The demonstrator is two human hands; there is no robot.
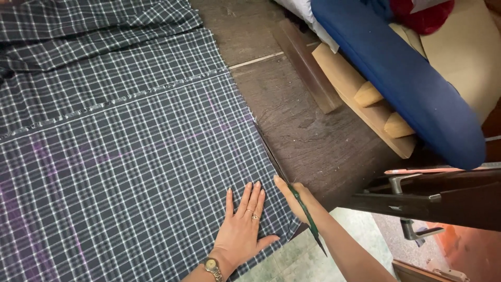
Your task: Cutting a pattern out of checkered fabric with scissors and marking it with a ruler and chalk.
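Note:
A large dark plaid cloth (120, 156) with white lines and faint purple chalk marks lies spread on a dark wooden table (308, 130). My left hand (243, 222) presses flat on the cloth near its right edge, fingers apart, with a ring and a wristwatch on it. My right hand (295, 201) sits just to the right, at the cloth's edge, gripping long scissors (305, 211) with a green handle; the blades run up along the cut edge (267, 149).
A second plaid layer (94, 47) lies folded at the back left. To the right stand a padded blue board (402, 78) on wooden blocks, a red bundle (425, 13) and a dark machine part (417, 196). Tiled floor (313, 256) shows below the table edge.

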